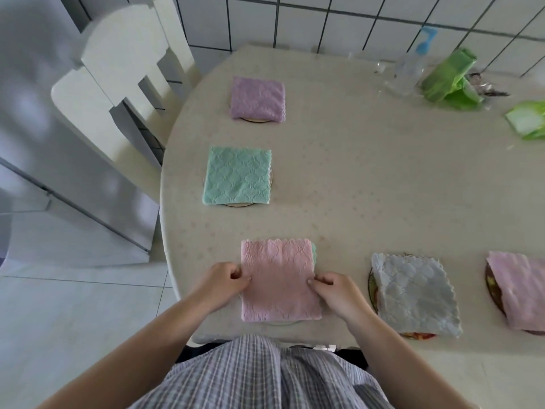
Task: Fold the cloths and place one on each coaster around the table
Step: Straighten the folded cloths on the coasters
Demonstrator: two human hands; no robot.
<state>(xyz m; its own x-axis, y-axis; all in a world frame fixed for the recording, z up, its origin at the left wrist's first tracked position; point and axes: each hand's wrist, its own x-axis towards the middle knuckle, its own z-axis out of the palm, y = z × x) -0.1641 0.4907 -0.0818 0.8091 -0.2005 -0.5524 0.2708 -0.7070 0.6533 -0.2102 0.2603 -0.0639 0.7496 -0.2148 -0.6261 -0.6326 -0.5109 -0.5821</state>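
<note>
At the far left a white chair [118, 78] stands close against the rounded edge of the table [368, 178], with tiled floor open below it. Just inside that curved edge lie a folded green cloth [237, 176] and, farther back, a folded purple cloth [257, 98], each on a coaster whose rim peeks out at the near side; bare tabletop separates them. Nearer the person, a folded pink cloth [278, 280] lies close to the table's front edge, a sliver of green showing past its right side and a coaster rim [284, 322] just visible under its near edge. The left hand [222, 286] pinches the pink cloth's left edge with curled fingers, and the right hand [334, 292] pinches its right edge the same way. To the right, a grey cloth [414, 295] sits tilted on a patterned coaster, its near corner reaching the table's front edge, and a second pink cloth [520, 290] covers another coaster at the frame's right side. The middle of the table is open; at the back right stand a clear bottle [408, 69] and green packets [449, 78].
</note>
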